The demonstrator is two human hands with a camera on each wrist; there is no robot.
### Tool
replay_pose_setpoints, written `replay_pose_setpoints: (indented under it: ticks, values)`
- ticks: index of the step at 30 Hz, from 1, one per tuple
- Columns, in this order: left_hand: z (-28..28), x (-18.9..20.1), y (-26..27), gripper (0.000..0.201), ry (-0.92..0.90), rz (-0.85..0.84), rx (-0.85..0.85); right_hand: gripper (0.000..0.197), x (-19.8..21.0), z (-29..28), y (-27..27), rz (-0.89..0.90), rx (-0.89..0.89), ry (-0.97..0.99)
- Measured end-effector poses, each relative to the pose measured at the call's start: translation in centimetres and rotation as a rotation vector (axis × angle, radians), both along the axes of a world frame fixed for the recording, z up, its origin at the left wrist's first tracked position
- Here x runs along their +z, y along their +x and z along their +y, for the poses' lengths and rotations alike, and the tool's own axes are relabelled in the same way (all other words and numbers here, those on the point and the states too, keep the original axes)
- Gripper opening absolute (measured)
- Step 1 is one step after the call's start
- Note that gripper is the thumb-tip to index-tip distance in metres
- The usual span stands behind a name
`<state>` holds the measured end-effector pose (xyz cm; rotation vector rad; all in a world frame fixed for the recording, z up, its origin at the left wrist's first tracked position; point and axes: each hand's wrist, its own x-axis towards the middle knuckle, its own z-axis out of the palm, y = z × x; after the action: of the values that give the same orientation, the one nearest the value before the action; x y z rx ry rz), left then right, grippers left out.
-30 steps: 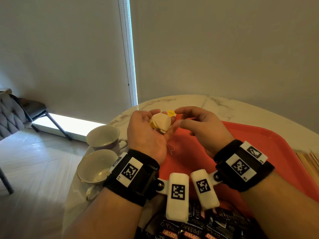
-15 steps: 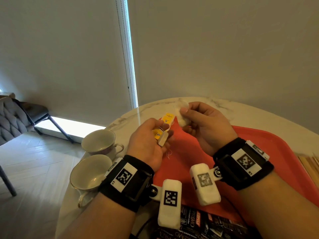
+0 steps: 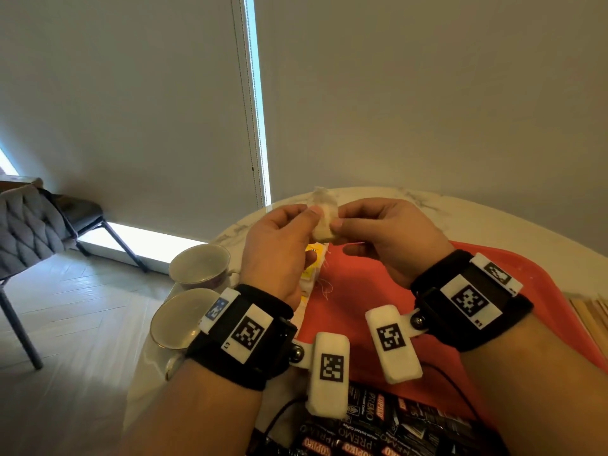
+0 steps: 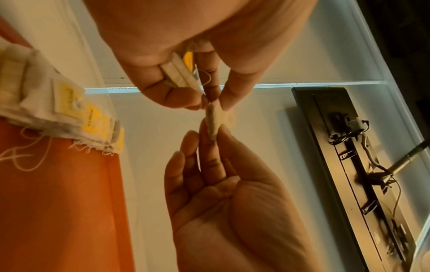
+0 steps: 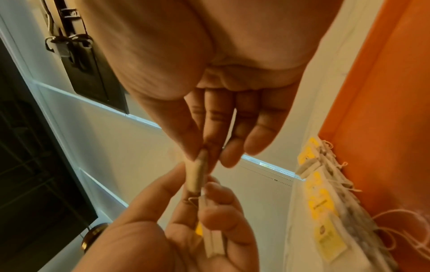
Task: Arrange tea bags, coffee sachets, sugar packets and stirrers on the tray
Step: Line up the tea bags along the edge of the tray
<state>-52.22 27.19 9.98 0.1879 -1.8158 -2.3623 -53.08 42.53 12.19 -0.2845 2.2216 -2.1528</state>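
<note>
Both hands are raised over the far left corner of the red tray (image 3: 362,291). They pinch one pale tea bag (image 3: 324,218) between them: my left hand (image 3: 309,215) takes its left edge, my right hand (image 3: 339,222) its right edge. In the wrist views the tea bag (image 4: 215,123) (image 5: 197,174) is seen edge-on between the fingertips. The left hand's curled lower fingers also hold a few spare tea bags (image 4: 179,73) with a yellow tag. A row of tea bags (image 3: 309,278) lies along the tray's left edge, strings trailing onto the tray.
Two empty cups (image 3: 199,264) (image 3: 179,320) stand left of the tray on the marble table (image 3: 493,225). Black coffee sachets (image 3: 378,429) lie at the near edge and wooden stirrers (image 3: 589,314) at the right. A grey chair (image 3: 29,218) stands on the floor to the left.
The right hand pulled one tea bag away from the bunch in the left hand. Both hands then rose and met again, and now both pinch that bag.
</note>
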Motion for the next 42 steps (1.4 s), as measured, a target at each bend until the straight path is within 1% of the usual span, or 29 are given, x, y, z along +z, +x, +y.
replay_pose_setpoints:
  ticks: [3,6,8,11,15,19,21,24,26,31,36,39,41,42]
  values:
    - [-0.2,0.9,0.5,0.006,-0.032,0.011,0.009,0.006,0.7,-0.6,0.0,-0.02,-0.012,0.061]
    - [-1.1,2.1,1.2,0.004,-0.047,0.036,0.059,0.011,0.5,-1.1,0.5,-0.087,-0.033,0.086]
    - [-2.0,3.1,1.5,0.005,0.008,0.036,0.111,0.014,-0.1,-1.5,1.0,-0.179,-0.03,0.103]
    - [-3.5,4.3,2.3,0.006,0.113,0.031,0.161,0.011,-1.3,-2.3,1.9,-0.351,-0.002,0.141]
    - [-4.8,4.9,3.2,0.006,0.161,0.002,0.157,0.006,-2.8,-3.4,2.6,-0.547,0.003,0.122]
    - [-5.0,5.1,3.9,0.005,0.201,0.008,0.135,0.004,-3.5,-4.5,2.8,-0.659,-0.03,0.058]
    - [-5.0,4.9,4.1,0.005,0.211,0.01,0.122,0.004,-3.6,-4.8,2.8,-0.681,-0.039,0.071]
    - [-5.0,4.8,4.3,0.003,0.218,0.003,0.104,0.011,-3.8,-5.2,2.9,-0.705,-0.039,0.106]
    - [-5.1,4.7,4.3,0.004,0.224,-0.006,0.101,0.011,-3.9,-5.2,2.9,-0.719,-0.035,0.131]
    - [-5.2,4.5,4.3,0.003,0.245,-0.02,0.093,0.009,-3.9,-5.0,2.9,-0.711,-0.035,0.154]
    - [-4.7,4.2,4.3,0.004,0.293,-0.043,0.061,0.015,-3.9,-4.8,3.0,-0.704,0.013,0.195]
    - [-4.3,3.8,4.6,0.012,0.398,-0.074,0.001,0.021,-3.9,-4.5,2.9,-0.678,0.032,0.232]
    - [-4.1,3.3,4.7,0.023,0.451,-0.095,-0.046,0.027,-3.8,-4.0,2.8,-0.626,0.043,0.274]
    - [-4.0,3.0,4.7,0.031,0.454,-0.103,-0.062,0.027,-3.7,-3.7,2.7,-0.58,0.036,0.305]
